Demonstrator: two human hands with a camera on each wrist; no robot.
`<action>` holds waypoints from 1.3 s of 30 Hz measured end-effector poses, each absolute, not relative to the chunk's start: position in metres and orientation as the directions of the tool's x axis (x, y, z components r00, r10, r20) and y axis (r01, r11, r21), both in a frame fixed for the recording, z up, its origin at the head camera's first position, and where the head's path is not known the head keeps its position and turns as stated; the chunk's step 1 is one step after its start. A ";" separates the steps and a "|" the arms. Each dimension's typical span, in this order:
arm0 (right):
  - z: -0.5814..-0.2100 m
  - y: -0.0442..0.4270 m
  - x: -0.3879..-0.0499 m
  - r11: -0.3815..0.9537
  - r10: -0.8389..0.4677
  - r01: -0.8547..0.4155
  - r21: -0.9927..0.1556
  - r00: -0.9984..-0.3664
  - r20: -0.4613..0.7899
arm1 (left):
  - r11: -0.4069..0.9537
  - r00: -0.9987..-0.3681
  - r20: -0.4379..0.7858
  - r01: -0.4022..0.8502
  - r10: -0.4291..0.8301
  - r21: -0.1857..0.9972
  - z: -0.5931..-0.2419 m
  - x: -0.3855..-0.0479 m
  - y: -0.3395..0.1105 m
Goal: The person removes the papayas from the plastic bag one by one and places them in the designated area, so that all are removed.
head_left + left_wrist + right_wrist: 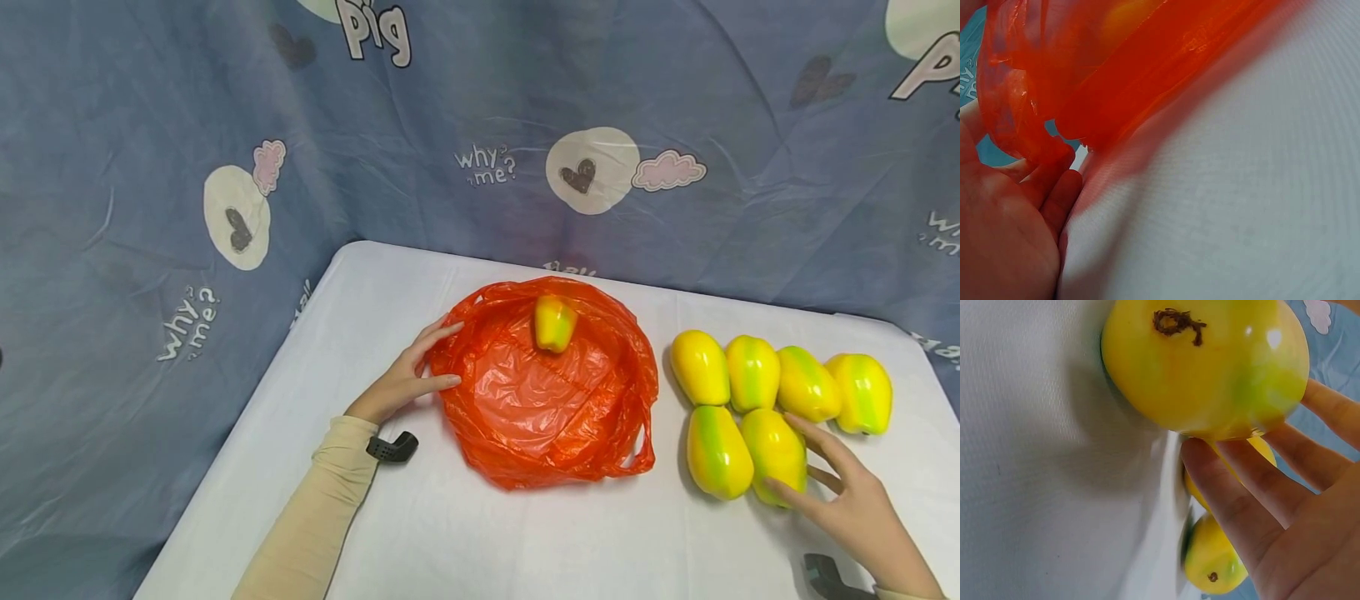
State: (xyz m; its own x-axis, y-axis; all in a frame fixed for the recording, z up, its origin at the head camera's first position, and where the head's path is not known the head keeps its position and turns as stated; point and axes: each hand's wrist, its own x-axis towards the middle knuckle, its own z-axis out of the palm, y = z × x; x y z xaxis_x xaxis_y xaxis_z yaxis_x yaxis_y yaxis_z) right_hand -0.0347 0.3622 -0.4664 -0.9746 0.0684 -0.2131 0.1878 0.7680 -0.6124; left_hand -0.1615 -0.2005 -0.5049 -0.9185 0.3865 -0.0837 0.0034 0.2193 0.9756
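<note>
A red plastic bag (525,417) lies with its mouth spread wide on the table, and one yellow-green papaya (555,323) sits inside near its far side. At the bag's left rim is my left hand (408,375), fingers extended and touching the plastic; the left wrist view has the fingers (1063,194) beside a bag handle. My right hand (843,487) spans the nearest right papaya (772,454), thumb on its near side and fingers on its far side. In the right wrist view those fingers (1235,506) look nearly straight against the papaya (1204,369), which rests on the table.
Several more papayas stand close together right of the bag: a back row with a papaya (806,383) and others, plus a front papaya (720,454). White cloth covers the table (585,542). A blue printed curtain (420,108) hangs behind and at the left.
</note>
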 end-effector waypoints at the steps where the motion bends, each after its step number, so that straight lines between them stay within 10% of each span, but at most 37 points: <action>1: -0.466 0.362 -0.035 0.767 0.069 0.189 -0.613 -0.974 -0.214 | 0.219 -0.918 -0.084 0.003 0.387 0.976 -0.505 -0.162 -0.201; 28: -0.448 0.340 -0.038 0.783 0.145 -0.018 -0.622 -0.967 0.211 | 0.199 -0.914 -0.050 0.033 0.402 0.980 -0.502 -0.160 -0.200; 39: -0.426 0.309 -0.054 0.705 -0.011 -0.227 -0.672 -0.951 0.310 | 0.201 -0.915 -0.047 0.037 0.401 0.979 -0.503 -0.161 -0.201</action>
